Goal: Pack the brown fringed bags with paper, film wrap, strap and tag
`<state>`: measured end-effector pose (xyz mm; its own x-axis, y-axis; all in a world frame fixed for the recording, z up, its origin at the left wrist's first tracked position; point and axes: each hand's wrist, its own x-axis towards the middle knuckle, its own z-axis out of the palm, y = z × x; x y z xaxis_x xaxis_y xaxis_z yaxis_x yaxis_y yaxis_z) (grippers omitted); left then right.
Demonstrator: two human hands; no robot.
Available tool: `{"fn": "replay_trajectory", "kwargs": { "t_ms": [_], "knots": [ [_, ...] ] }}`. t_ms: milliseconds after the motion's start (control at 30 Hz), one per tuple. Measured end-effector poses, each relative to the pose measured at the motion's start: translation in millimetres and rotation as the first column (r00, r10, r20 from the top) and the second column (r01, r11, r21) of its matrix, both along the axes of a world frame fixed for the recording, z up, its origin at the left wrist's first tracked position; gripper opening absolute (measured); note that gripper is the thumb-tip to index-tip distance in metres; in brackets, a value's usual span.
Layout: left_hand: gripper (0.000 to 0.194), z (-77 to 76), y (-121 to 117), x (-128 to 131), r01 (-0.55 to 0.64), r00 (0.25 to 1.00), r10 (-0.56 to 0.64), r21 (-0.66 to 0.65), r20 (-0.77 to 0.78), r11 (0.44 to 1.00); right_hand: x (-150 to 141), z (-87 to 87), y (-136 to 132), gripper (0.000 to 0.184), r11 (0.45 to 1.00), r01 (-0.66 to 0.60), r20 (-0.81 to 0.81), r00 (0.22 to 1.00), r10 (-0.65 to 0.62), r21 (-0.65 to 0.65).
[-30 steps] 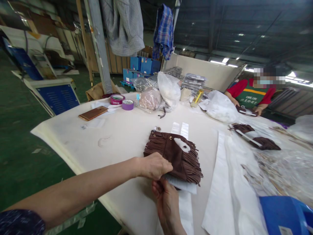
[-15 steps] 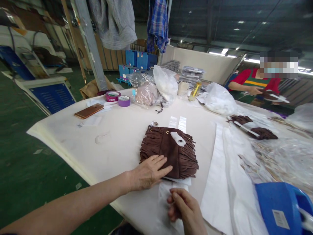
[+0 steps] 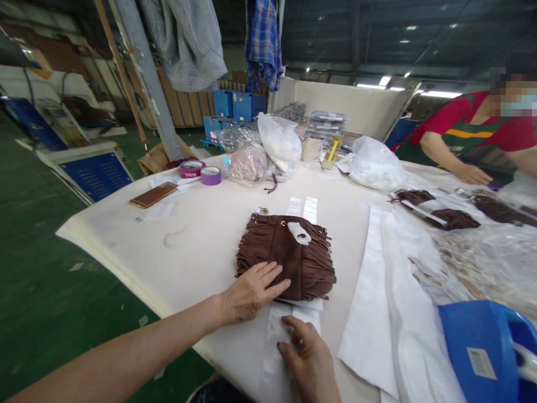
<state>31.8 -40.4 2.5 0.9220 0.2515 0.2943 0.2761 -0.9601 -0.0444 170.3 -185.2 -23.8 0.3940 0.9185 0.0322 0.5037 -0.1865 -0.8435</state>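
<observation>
A dark brown fringed bag (image 3: 286, 257) lies flat on the white table, with a small white wrapped piece (image 3: 299, 233) near its top edge. My left hand (image 3: 254, 292) rests on the lower left of the bag, palm down with fingers stretched out. White strips (image 3: 280, 330) run out from under the bag at its near side and show again beyond its far edge. Just below the bag, my right hand (image 3: 308, 352) hovers over these strips, thumb and index finger apart with nothing visible between them; its other fingers are curled and partly hidden.
At the back left are a phone (image 3: 153, 195), a purple tape roll (image 3: 211, 176) and plastic-bagged goods (image 3: 247, 161). Long white sheets (image 3: 369, 313), a blue bin (image 3: 482, 347) and another brown fringed item (image 3: 455, 218) occupy the right. A co-worker (image 3: 465, 134) leans over the far right side.
My right hand has opened its thumb and index finger from a pinch and shifted slightly left. My left hand stays on the bag. The co-worker has leaned in and set a brown item down.
</observation>
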Motion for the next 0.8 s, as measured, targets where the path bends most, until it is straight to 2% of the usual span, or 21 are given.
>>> {"fn": "replay_trajectory", "kwargs": {
  "t_ms": [133,233,300,333,367,433,500,600,667,733,800],
  "knots": [
    [0.054,-0.2,-1,-1,-0.004,1.0,0.004,-0.019,-0.011,1.0,8,-0.8,-5,0.027,0.998,0.021,-0.061,0.998,-0.017,0.065],
    [0.051,-0.8,-2,-2,-0.009,1.0,0.009,-0.025,-0.012,1.0,26,9.8,-9,0.022,0.99,0.051,-0.023,0.999,-0.048,0.133],
    [0.052,-2.2,-2,-2,-0.014,1.0,0.014,-0.012,-0.006,1.0,37,24.0,-5,0.021,0.97,0.022,0.131,0.99,-0.055,0.241],
    [0.053,-3.1,-3,-1,-0.011,1.0,0.011,-0.001,0.0,1.0,41,31.7,-1,0.021,0.953,-0.037,0.254,0.966,-0.042,0.3],
    [0.053,-4.0,-2,-1,-0.005,1.0,0.005,0.013,0.007,1.0,43,38.5,4,0.024,0.93,-0.124,0.391,0.92,-0.022,0.346],
    [0.052,-6.0,-2,-1,0.005,1.0,-0.007,0.049,0.028,0.999,44,46.0,18,0.032,0.871,-0.342,0.637,0.77,0.044,0.353],
    [0.046,-8.0,-2,-1,0.001,0.998,-0.006,0.095,0.058,0.995,41,41.9,33,0.036,0.81,-0.491,0.776,0.627,0.073,0.321],
    [0.038,-10.9,-3,-1,-0.004,0.996,-0.012,0.182,0.09,0.983,40,20.1,49,0.042,0.749,-0.548,0.84,0.542,-0.02,0.372],
    [0.035,-11.3,-5,0,0.002,0.996,-0.024,0.238,0.088,0.971,45,5.1,54,0.04,0.716,-0.603,0.878,0.477,-0.031,0.353],
    [0.033,-8.3,-7,3,-0.007,0.998,-0.011,0.266,0.066,0.964,51,-4.8,57,0.037,0.714,-0.624,0.894,0.448,-0.008,0.319],
    [0.035,-0.4,-10,7,-0.011,1.0,0.006,0.245,0.022,0.97,54,-9.5,60,0.035,0.731,-0.587,0.865,0.501,-0.01,0.349]
  ]
}}
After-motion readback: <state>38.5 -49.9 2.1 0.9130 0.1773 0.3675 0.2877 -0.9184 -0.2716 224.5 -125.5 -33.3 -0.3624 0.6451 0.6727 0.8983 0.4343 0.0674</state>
